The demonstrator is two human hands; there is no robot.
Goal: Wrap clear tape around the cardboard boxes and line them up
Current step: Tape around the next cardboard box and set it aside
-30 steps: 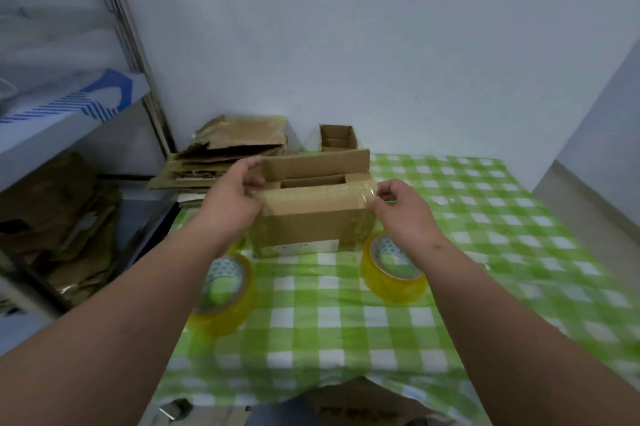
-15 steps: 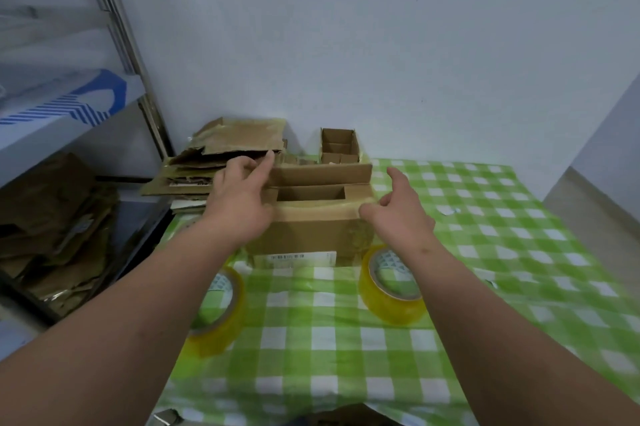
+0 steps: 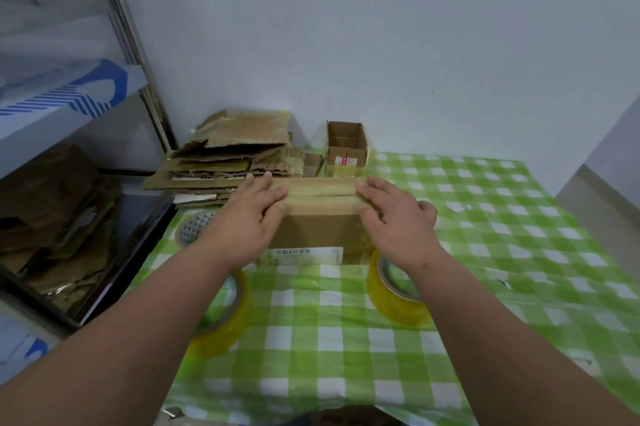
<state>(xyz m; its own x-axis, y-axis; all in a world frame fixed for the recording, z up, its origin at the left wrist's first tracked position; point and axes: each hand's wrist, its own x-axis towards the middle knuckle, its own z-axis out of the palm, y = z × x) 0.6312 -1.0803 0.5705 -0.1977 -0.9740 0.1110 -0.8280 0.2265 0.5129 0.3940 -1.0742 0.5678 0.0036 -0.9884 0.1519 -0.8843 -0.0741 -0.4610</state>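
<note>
Brown cardboard box [image 3: 313, 235] on the green checked table [image 3: 485, 252], open-topped a second ago, now has its flaps pressed shut under our left hand [image 3: 249, 217] and right hand [image 3: 394, 217], flat fingers gripping nothing, so it's ready for taping.

A small packing corner in a storeroom or back room

A table under a green-and-white checked cloth [image 3: 485, 252] stands against a bare white wall; left of the cloth a metal rack [image 3: 114, 9] holds crushed cardboard [image 3: 52, 217], a heap of flattened boxes [image 3: 225, 155] lies at its far left corner, and yellowish tape rolls [image 3: 394, 301] sit on it
</note>
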